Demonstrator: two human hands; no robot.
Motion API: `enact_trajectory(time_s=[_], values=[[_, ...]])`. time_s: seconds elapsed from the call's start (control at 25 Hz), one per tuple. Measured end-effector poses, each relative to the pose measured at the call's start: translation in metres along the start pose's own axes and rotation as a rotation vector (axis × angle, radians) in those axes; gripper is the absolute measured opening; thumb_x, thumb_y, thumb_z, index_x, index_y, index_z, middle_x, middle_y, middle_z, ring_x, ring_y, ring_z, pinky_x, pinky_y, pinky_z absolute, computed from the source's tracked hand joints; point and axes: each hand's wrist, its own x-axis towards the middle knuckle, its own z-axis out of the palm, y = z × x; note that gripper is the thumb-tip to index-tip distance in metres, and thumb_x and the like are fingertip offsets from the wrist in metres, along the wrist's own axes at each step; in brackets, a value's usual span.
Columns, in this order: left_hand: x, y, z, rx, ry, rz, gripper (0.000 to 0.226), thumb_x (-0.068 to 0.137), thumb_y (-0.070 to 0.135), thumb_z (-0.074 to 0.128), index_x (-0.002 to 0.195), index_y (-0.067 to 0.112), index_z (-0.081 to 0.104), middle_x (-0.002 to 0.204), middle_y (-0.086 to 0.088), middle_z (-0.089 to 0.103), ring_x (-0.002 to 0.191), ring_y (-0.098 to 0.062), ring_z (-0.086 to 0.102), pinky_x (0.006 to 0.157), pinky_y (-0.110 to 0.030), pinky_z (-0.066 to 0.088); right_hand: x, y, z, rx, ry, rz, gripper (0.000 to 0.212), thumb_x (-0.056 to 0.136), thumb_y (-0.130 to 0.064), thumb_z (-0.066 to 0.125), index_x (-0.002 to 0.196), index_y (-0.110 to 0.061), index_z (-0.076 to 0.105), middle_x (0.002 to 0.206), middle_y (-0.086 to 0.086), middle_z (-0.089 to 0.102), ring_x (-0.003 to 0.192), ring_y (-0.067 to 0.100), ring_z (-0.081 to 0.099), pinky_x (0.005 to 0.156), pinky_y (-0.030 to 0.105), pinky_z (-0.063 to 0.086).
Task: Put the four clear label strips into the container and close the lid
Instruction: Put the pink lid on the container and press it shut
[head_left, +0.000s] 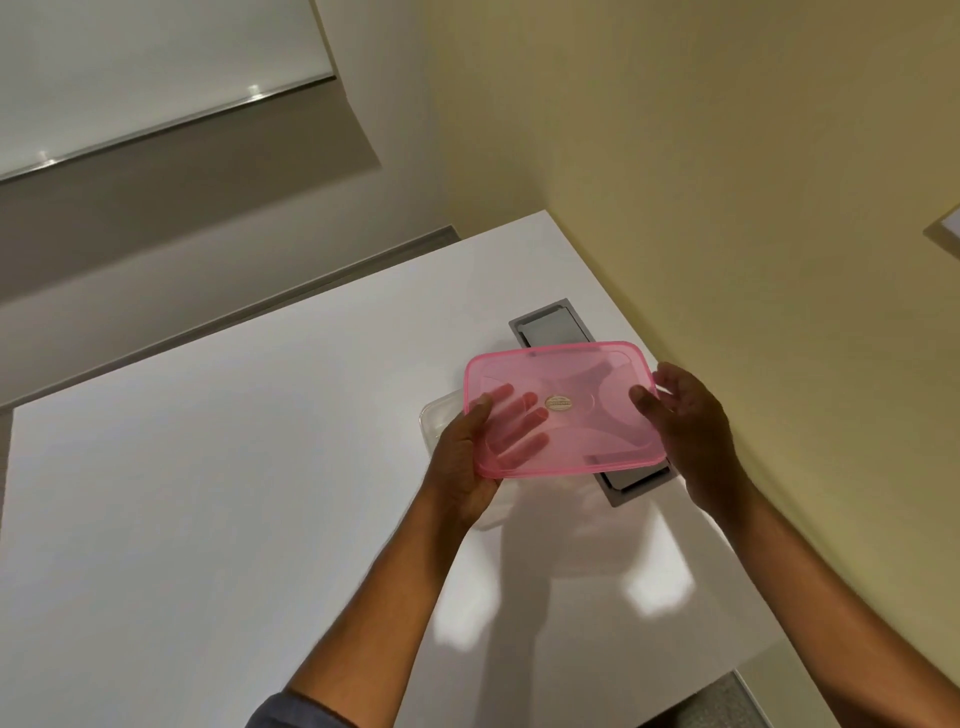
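Observation:
A translucent pink lid (582, 415) with a small oval sticker in its middle hangs tilted above the white table (234, 493). My left hand (467, 457) grips its near-left edge, thumb on top and fingers showing through from beneath. My right hand (685, 415) holds the right edge, thumb on top. Under the lid, only the left corner of the clear container (439, 421) shows on the table. No label strips are visible; the lid and my hands hide the container's inside.
A grey rectangular cable hatch (550, 325) is set into the tabletop beneath and behind the lid. The table's right edge runs close to a yellow wall (727, 182). A roller blind (130, 78) hangs at the upper left.

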Motion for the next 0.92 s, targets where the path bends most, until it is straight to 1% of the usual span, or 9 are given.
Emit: enact_trajectory(time_s=[0.08,0.16,0.24,0.32,0.4,0.56,0.72,0.84,0.92], values=[[-0.001,0.002,-0.006,0.015,0.061,0.029,0.043,0.105,0.028,0.066,0.14,0.003,0.06,0.134,-0.025,0.073,0.121,-0.043,0.074,0.088,-0.052,0.066,0.012,0.0,0.013,0.233,-0.056,0.12,0.047,0.098,-0.026,0.076,0.142,-0.014,0.065,0.131,0.006,0.073,0.12,0.033,0.071,0.091,0.045,0.063],[-0.001,0.002,-0.012,0.086,0.147,0.06,0.039,0.107,0.033,0.065,0.133,0.004,0.063,0.124,-0.022,0.078,0.108,-0.039,0.079,0.083,-0.048,0.067,0.017,0.0,0.027,0.279,-0.064,0.132,0.034,0.099,-0.02,0.073,0.132,-0.012,0.072,0.121,0.013,0.077,0.115,0.04,0.072,0.088,0.056,0.065],[-0.002,0.002,-0.019,0.223,0.277,0.113,0.034,0.106,0.04,0.066,0.12,0.008,0.067,0.098,-0.012,0.08,0.083,-0.029,0.081,0.073,-0.041,0.067,0.018,-0.002,0.041,0.231,-0.044,0.121,0.03,0.099,-0.016,0.072,0.129,-0.012,0.074,0.115,0.01,0.077,0.109,0.037,0.073,0.086,0.052,0.065],[-0.001,0.001,-0.029,0.394,0.405,0.174,0.033,0.105,0.045,0.066,0.111,0.013,0.065,0.076,-0.004,0.068,0.06,-0.016,0.072,0.064,-0.034,0.061,0.021,-0.007,0.055,0.171,-0.034,0.109,0.03,0.098,-0.016,0.073,0.128,-0.015,0.073,0.107,0.003,0.076,0.102,0.029,0.071,0.077,0.041,0.061],[0.0,0.001,-0.037,0.547,0.523,0.205,0.03,0.106,0.047,0.061,0.113,0.017,0.063,0.066,0.003,0.069,0.051,-0.008,0.068,0.059,-0.029,0.058,0.025,-0.01,0.067,0.117,-0.039,0.102,0.029,0.097,-0.017,0.073,0.126,-0.016,0.073,0.107,0.003,0.074,0.101,0.027,0.07,0.079,0.04,0.06],[0.006,0.005,-0.051,0.649,0.676,0.221,0.033,0.11,0.038,0.048,0.094,0.014,0.065,0.077,-0.004,0.064,0.057,-0.016,0.064,0.06,-0.031,0.055,0.034,-0.012,0.085,-0.02,-0.026,0.076,0.031,0.098,-0.02,0.073,0.128,-0.013,0.073,0.111,0.005,0.075,0.103,0.026,0.07,0.093,0.043,0.06],[0.014,0.009,-0.064,0.83,0.772,0.198,0.036,0.1,0.017,0.042,0.065,0.013,0.046,0.067,-0.006,0.05,0.05,-0.017,0.052,0.058,-0.03,0.04,0.045,-0.005,0.102,-0.123,-0.029,0.053,0.023,0.097,-0.019,0.073,0.118,-0.012,0.075,0.106,0.005,0.075,0.1,0.029,0.072,0.091,0.045,0.061],[0.02,0.012,-0.073,0.958,0.797,0.18,0.042,0.102,0.021,0.045,0.061,0.016,0.042,0.064,-0.005,0.049,0.069,-0.027,0.046,0.064,-0.035,0.038,0.051,0.004,0.112,-0.19,-0.024,0.053,0.022,0.096,-0.019,0.073,0.116,-0.01,0.076,0.107,0.008,0.076,0.1,0.031,0.072,0.092,0.049,0.062],[0.024,0.015,-0.076,0.972,0.803,0.196,0.029,0.104,0.026,0.053,0.079,0.015,0.061,0.082,-0.008,0.066,0.08,-0.028,0.059,0.076,-0.041,0.054,0.055,0.009,0.117,-0.214,-0.013,0.064,0.023,0.096,-0.021,0.072,0.116,-0.01,0.076,0.107,0.007,0.076,0.099,0.029,0.072,0.091,0.047,0.062]])
